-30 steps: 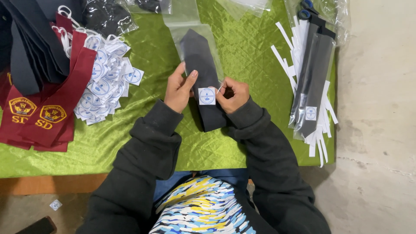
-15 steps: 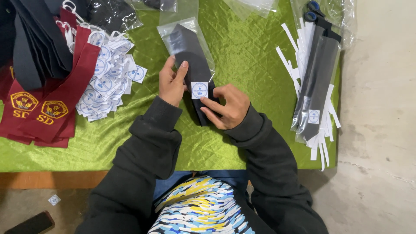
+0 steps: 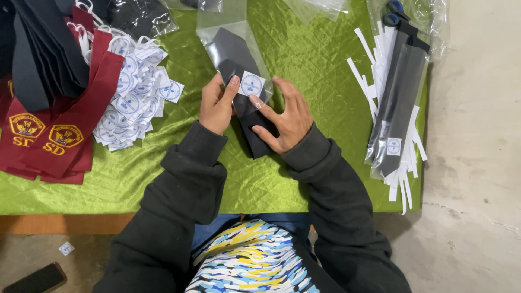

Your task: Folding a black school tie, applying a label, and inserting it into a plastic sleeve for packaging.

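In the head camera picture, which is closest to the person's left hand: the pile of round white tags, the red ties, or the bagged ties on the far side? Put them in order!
From the left hand:
1. Pile of round white tags, just to its left on the green cloth.
2. Red ties, further left, past the tags.
3. Bagged ties, far off on the right, beyond the right hand.

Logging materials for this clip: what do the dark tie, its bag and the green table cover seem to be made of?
Dark tie: looks like matte woven fabric; no shine, soft folded edges. Bag: clear thin plastic film, glossy with glare, the tie showing through. Green table cover: probably satin-like cloth; it has sheen, creases and a stitched diamond pattern.
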